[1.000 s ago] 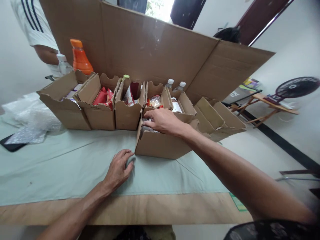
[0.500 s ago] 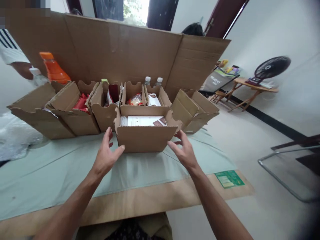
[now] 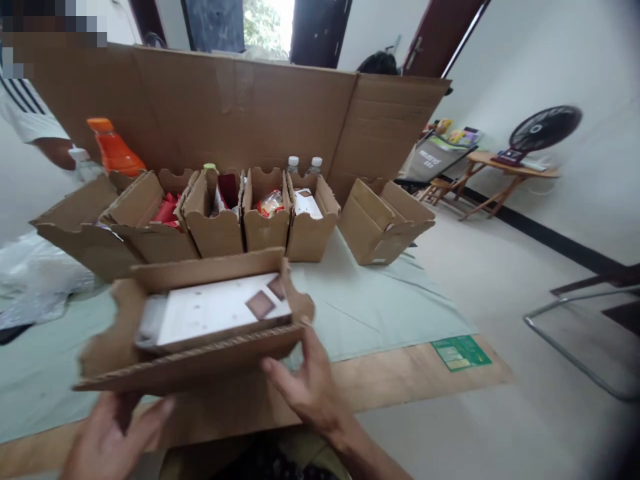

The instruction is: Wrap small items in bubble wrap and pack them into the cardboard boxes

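A cardboard box [image 3: 215,363] is in front of me, tilted, with its left side nearer to me. In it lies a white carton [image 3: 215,310] with brown diamond shapes, beside something clear and plastic-looking [image 3: 151,322]. My left hand [image 3: 117,430] is closed on the box's left end from below, slightly blurred, its upper fingers hidden behind the wall. At the right end my right hand [image 3: 307,383] grips the box, thumb on the near wall and fingers around the corner.
Several cardboard bins [image 3: 267,230] with packets and cartons stand in a row behind, before a tall cardboard panel [image 3: 240,100]. Another bin [image 3: 373,230] stands at right. An orange bottle [image 3: 117,150] is at back left, near a person's arm [image 3: 55,150]. Plastic wrap [image 3: 40,277] lies left.
Both hands, open beside the box earlier, now hold it. The box has come away from the row, toward me and left, and has turned and tilted.
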Demonstrator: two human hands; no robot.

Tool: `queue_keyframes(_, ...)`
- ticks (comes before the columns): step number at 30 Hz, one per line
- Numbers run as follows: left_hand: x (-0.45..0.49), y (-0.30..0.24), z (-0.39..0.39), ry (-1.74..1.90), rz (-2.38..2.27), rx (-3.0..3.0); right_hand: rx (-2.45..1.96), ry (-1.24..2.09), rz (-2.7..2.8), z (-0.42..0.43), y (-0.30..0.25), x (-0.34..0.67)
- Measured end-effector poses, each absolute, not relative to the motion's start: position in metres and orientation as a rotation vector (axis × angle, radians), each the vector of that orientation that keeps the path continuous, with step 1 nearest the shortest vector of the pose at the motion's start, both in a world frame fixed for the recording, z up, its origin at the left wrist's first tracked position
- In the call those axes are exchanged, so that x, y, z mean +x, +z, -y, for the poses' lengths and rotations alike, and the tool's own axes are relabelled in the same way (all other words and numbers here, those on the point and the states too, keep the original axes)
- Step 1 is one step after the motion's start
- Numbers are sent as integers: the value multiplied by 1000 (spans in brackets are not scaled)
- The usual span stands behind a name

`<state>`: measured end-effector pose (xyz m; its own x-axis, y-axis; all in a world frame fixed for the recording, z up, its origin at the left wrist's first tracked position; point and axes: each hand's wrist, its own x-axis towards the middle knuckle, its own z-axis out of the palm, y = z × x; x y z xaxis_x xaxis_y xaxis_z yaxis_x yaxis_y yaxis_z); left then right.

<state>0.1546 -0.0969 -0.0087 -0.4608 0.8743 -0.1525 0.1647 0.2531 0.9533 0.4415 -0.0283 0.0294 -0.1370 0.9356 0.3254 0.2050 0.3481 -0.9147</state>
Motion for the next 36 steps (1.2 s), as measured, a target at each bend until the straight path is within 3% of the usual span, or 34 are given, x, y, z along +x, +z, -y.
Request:
queue_keyframes(3,144,22,67,1381,-1858,973,-917,950,1598,-6,51,419)
queue_keyframes(7,210,41,43,1420,-1655,1171,-1029,830,1469,-5,52,459)
queue_keyframes(12,282,23,68,1211,-1431,1464,-1301,514,1277,42,23,535)
queue_keyframes(20,316,-5,94,1131,-1512,1539,-1083,672,1322,-21,1,560)
queue_keyframes(28,350,-18,115,1128,-1615,1600,-1133,677,1252,-1,-17,583)
queue_keyframes(36,354,-2,26,1060,-1369,1633,-1307,432,1060,59,-43,586)
